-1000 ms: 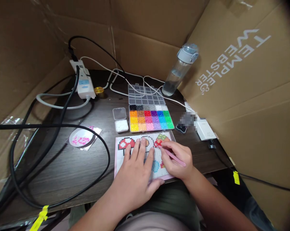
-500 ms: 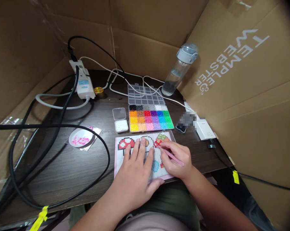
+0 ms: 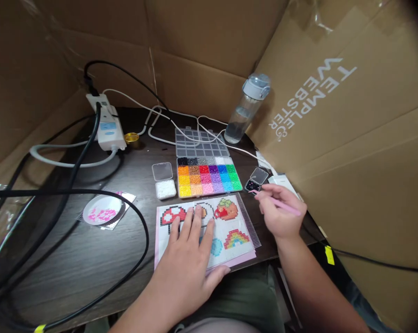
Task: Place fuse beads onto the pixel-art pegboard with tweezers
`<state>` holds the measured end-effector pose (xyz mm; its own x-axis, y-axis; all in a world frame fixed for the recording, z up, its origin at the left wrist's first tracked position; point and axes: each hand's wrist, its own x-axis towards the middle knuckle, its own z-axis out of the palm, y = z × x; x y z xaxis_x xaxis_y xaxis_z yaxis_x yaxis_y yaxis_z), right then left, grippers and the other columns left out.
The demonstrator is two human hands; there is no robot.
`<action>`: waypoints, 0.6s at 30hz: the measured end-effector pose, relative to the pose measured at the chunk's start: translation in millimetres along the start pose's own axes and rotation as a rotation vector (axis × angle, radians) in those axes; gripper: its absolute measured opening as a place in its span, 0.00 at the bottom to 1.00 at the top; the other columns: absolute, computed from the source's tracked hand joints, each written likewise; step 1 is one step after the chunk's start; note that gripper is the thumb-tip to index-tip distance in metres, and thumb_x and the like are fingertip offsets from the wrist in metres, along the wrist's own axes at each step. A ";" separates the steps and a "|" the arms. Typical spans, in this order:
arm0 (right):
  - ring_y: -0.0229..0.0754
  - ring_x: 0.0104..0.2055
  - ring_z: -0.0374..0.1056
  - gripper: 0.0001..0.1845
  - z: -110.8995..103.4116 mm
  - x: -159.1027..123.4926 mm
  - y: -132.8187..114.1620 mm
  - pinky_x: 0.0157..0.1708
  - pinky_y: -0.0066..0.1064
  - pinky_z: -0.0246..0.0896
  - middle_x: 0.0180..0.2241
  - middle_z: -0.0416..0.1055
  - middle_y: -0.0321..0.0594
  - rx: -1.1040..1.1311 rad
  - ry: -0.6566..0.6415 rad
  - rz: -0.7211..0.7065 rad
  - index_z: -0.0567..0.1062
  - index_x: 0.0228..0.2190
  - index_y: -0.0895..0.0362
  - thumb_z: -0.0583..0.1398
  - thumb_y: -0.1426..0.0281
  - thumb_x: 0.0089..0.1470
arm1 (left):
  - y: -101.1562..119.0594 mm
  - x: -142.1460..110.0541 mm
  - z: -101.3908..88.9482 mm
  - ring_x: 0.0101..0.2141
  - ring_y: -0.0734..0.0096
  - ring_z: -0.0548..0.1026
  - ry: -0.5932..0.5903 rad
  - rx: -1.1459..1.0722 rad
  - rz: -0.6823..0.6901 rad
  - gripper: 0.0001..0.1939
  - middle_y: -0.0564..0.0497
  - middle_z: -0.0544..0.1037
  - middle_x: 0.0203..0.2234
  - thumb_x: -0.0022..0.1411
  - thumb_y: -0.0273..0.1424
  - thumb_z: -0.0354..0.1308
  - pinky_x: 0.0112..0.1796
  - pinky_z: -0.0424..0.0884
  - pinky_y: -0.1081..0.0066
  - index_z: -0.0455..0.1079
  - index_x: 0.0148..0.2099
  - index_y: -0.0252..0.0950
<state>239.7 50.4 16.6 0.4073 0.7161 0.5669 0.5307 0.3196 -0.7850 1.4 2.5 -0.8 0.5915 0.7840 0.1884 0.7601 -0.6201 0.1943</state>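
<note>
one white dish (image 3: 103, 201) of pink beads (image 3: 101, 215) sat well left of the pattern sheet (image 3: 165, 241), with a power strip (image 3: 107, 129) and gold cup (image 3: 132, 141) beyond its far left corner. just past the sheet's far edge, left of centre, stood a white box (image 3: 165, 196) of white beads (image 3: 165, 187), lid up. on the sheet's left, the red mushroom (image 3: 176, 212) looked largely filled, though fingers covered some of it. the left hand (image 3: 186, 256) lay across the sheet, fingers spread. beside its fingertips the egg figure (image 3: 205, 213) showed a dark outline, its filling hard to judge. beyond the sheet's far edge lay an open case (image 3: 202, 149) of sorted beads (image 3: 209, 176). toward the sheet's right, the blue figure (image 3: 216, 247), partly hidden, could not be judged; the strawberry (image 3: 230, 212) had a vivid red patch (image 3: 222, 213) on its left, the duller rest seemingly left to fill; the rainbow (image 3: 236, 239) looked merely printed. a bottle (image 3: 244, 113) stood well beyond the sheet. off its far right corner, the right hand (image 3: 281, 216) pinched pink tweezers (image 3: 289, 208) between thumb and fingers, tips at a small box (image 3: 259, 174) of black beads (image 3: 252, 184); whether they gripped a bead could not be told.
</note>
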 end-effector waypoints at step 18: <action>0.30 0.11 0.56 0.13 -9.1 37.1 41.2 0.09 0.22 0.49 0.16 0.72 0.32 0.225 0.012 0.505 0.75 0.29 0.59 0.64 0.74 0.35 | -1.3 1.0 2.5 0.67 0.34 0.55 0.028 0.028 0.019 0.40 0.27 0.55 0.68 0.61 0.52 0.57 0.60 0.54 0.38 0.61 0.68 0.32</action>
<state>283.5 84.4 7.5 0.5788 0.8083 0.1079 0.0958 0.0640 -0.9933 1.7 4.2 -3.2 0.5985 0.7706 0.2189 0.7560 -0.6337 0.1638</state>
